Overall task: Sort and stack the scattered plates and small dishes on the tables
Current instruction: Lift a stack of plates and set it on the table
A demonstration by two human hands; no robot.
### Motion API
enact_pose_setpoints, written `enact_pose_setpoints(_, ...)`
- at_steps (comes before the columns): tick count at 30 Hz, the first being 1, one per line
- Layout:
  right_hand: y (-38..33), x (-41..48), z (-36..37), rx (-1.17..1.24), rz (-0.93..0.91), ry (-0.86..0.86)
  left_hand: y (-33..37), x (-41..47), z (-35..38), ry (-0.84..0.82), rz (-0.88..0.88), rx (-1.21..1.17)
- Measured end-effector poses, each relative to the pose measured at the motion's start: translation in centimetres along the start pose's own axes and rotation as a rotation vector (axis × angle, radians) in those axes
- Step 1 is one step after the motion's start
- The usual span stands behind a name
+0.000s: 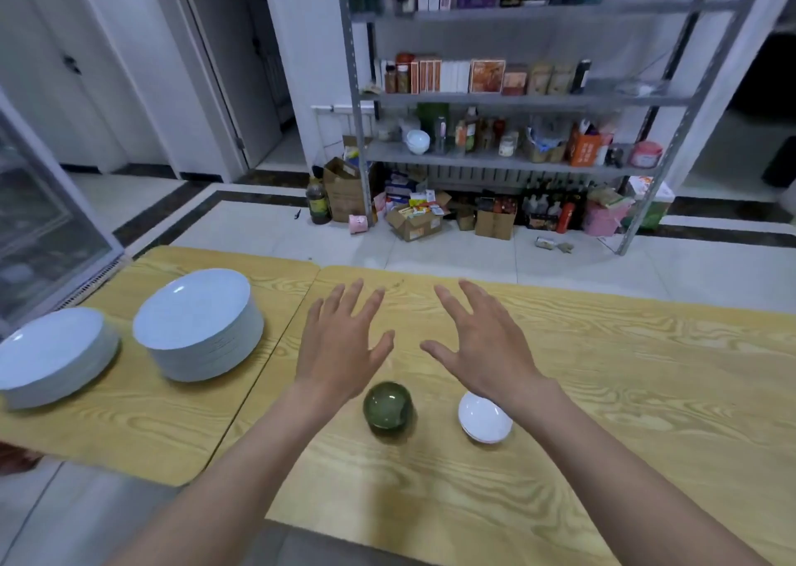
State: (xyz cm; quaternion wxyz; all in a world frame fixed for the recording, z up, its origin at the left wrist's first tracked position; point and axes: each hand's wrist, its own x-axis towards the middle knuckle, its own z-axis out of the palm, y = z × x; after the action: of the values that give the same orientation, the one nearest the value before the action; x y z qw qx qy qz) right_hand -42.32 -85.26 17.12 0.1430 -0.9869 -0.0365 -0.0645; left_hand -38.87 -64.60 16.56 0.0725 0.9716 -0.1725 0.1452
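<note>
Two hands (pixel 340 346) (pixel 482 350) spread empty above green dish (pixel 387 410), white dish (pixel 484 423), shelf labels unreadable

- no text, brand or number can be read anywhere.
- the boxes and packets on the metal shelf (pixel 508 100) carry print too blurred to make out.
- the orange carton (pixel 583 149) shows pale marks, also unreadable.

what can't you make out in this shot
- Left plate stack, head view: cut off by the left frame edge.
- White small dishes: far rim hidden by the right hand's wrist; count unclear.
- Green small dishes: blurred, count unclear.
- Shelf labels: too small.
</note>
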Motion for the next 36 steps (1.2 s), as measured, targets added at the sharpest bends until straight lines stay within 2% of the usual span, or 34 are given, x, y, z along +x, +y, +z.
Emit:
enact_pose_setpoints(8,-9.0,1.6,-0.7,-0.027,-0.047,0.069,-9.0,-3.0,-6.3,0.109,-0.123,0.012)
enact_pose_setpoints(18,-22.5,2.7,2.7,0.007,-0.123,0.112,-20.9,-9.1,-9.5,0.171,-0.192,-0.034)
enact_pose_setpoints(28,-29.1,6.2,8.0,0.171,-0.155,-0.023,-28.9,-10.3,-6.8,0.154,-0.277,-0.127)
enact_pose_setpoints(32,-29.9,9.7,11.2,0.302,-0.151,-0.084,-31.8,-8.5,-4.3,0.140,-0.361,-0.265)
enact_pose_setpoints(36,-29.9,14.2,15.0,0.493,-0.067,-0.144,-35.9,-6.0,-1.4,0.084,-0.492,-0.453)
